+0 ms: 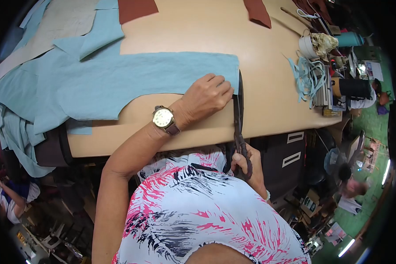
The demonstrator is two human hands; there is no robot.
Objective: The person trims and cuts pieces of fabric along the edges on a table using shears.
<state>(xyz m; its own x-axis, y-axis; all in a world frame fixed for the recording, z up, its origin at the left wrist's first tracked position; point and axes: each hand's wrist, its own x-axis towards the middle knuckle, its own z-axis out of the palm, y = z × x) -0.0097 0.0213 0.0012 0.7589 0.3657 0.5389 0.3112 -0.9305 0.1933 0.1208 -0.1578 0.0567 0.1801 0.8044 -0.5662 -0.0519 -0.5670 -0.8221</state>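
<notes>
The left hand [209, 97] curls over flat light-blue cloth [136, 72] on the beige tabletop [185, 31], fingertips hidden, pinching or not I cannot tell; the right hand [256, 168] grips black metal scissors [238, 119] at the cloth's end; thin blue fabric strips [310, 79] lie farther right.

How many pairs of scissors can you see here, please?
1: the dark scissors in the right hand, blades at the short edge of the light-blue cloth. Others may be hidden in the clutter at right.

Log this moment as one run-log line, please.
Left hand: resting on blue fabric | Right hand: gripping scissors | Blades: at fabric's edge | Surface: tan table
</notes>
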